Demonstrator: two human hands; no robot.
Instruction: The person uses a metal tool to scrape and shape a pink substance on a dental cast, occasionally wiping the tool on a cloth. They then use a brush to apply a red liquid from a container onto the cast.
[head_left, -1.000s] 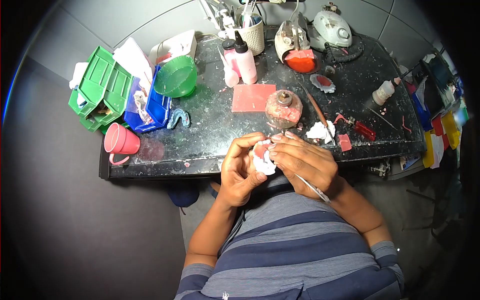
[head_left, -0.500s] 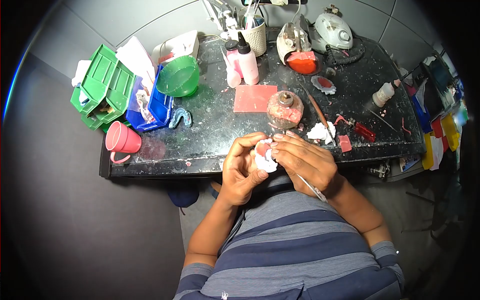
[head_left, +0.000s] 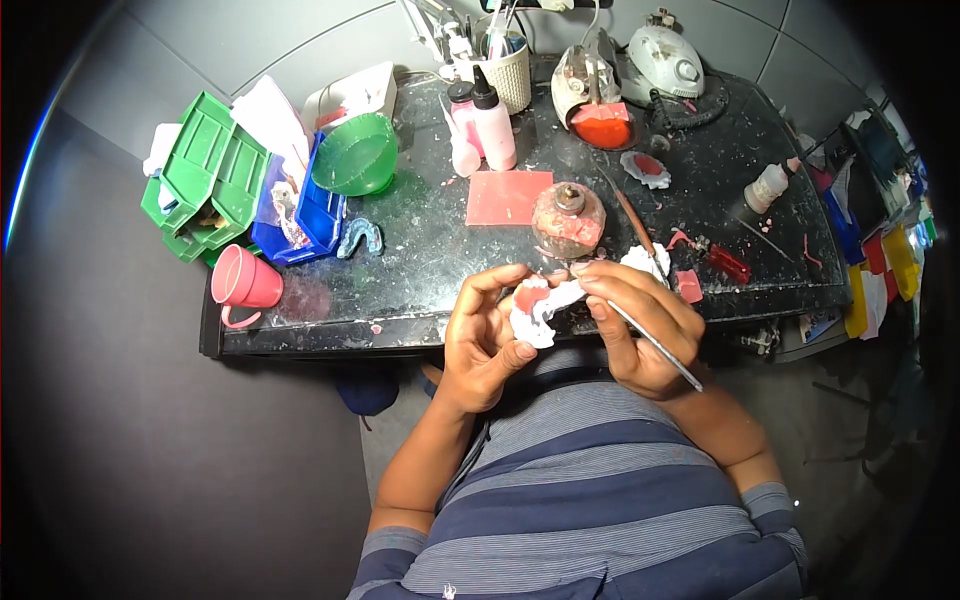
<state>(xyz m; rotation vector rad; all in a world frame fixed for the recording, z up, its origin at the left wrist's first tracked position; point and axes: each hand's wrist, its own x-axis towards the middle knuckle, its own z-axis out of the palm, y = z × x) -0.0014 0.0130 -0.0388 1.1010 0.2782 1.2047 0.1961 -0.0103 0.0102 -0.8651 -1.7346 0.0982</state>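
Note:
In front of my body, my left hand (head_left: 482,340) cups a white plaster dental cast (head_left: 533,331), its thumb along the lower edge and its fingers curled behind. Pink wax (head_left: 531,296) covers part of the cast's inner face. My right hand (head_left: 648,330) has a thin silver metal hand tool (head_left: 660,348) held between its fingers, handle pointing down and right. The fingertips of that hand are right at the cast's upper right end. Just beyond both hands stands a round glass spirit burner (head_left: 569,222) with pink wax bits on it.
A pink wax sheet (head_left: 508,198) lies behind the burner. To its right are a wooden-handled knife (head_left: 635,218), crumpled white tissue (head_left: 648,262) and a red translucent piece (head_left: 729,264). Leftward are a pink mug (head_left: 247,279), blue dental tray (head_left: 360,238) and green bowl (head_left: 356,155).
My right hand has shifted right and turned, uncovering the cast's right side. The metal tool has swung with it and shows more of its length. My left hand stays nearly still.

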